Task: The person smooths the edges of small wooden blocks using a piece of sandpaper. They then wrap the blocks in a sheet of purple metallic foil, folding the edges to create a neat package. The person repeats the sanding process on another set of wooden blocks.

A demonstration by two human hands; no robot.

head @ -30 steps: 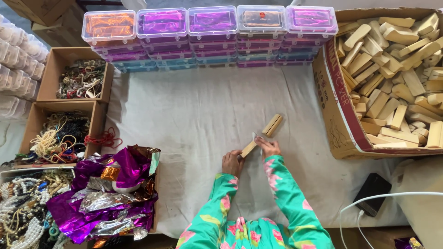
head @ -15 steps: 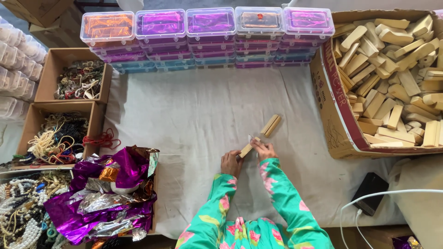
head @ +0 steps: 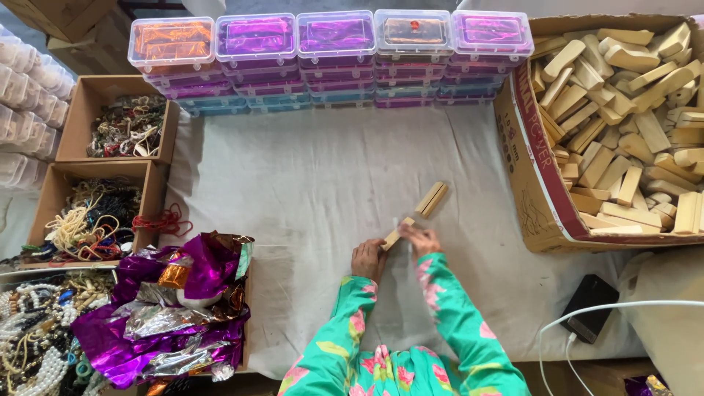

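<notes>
Along the top of the frame runs a row of clear plastic boxes [head: 334, 55], stacked several high, with shiny foil inside: orange at the left end, purple and pink across the rest, teal lower in the stacks. At the right edge a large cardboard box [head: 528, 169] with red print on its flap is heaped with pale wooden blocks [head: 623, 125]. On the left, two small open cardboard boxes hold tangled cords and beads: one at upper left [head: 95, 95], one below it [head: 51, 202]. At the far left edge, clear round containers [head: 22, 95] are stacked. At lower left lies a crumpled pile of purple, silver and gold foil [head: 169, 308], with strings of beads [head: 33, 345] beside it.

Just below the centre of the frame, a long pale wooden stick [head: 414, 216] lies slanted on the cloth, its upper end pointing up and right. The right hand [head: 419, 238] pinches its lower end with closed fingers. The left hand [head: 368, 258] touches the same end from the left, fingers curled; I cannot tell how firmly it grips. Both sleeves are green with pink flowers.

The work surface is a wrinkled white cloth [head: 308, 169]. At lower right lie a black charger block [head: 590, 297] and a white cable [head: 623, 308].
</notes>
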